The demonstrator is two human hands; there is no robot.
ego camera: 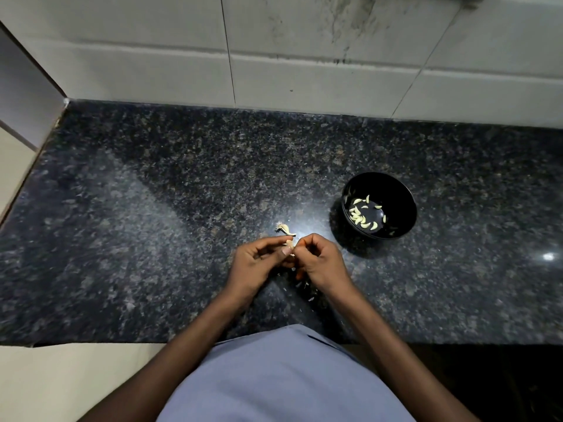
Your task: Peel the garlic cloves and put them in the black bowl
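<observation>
My left hand [262, 257] and right hand [316, 259] both pinch one garlic clove [289, 245]; I can't tell its long axis. At two o'clock, one black bowl [393, 190] holds roughly fifteen peeled cloves [362, 215]; one stem scrap [284, 229] lies at twelve.

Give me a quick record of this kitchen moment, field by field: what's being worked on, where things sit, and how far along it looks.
Activity: peeling garlic by hand over the counter
Left hand: pinches the garlic clove
Right hand: fingers curled at the same clove, pulling at its skin
Black bowl: on the counter, to the right of and beyond the hands; holds a number of peeled cloves
Scraps: garlic stem just beyond the hands; skin bits beneath them
Surface: dark speckled granite counter
Progress: partly done, one clove in hand
</observation>
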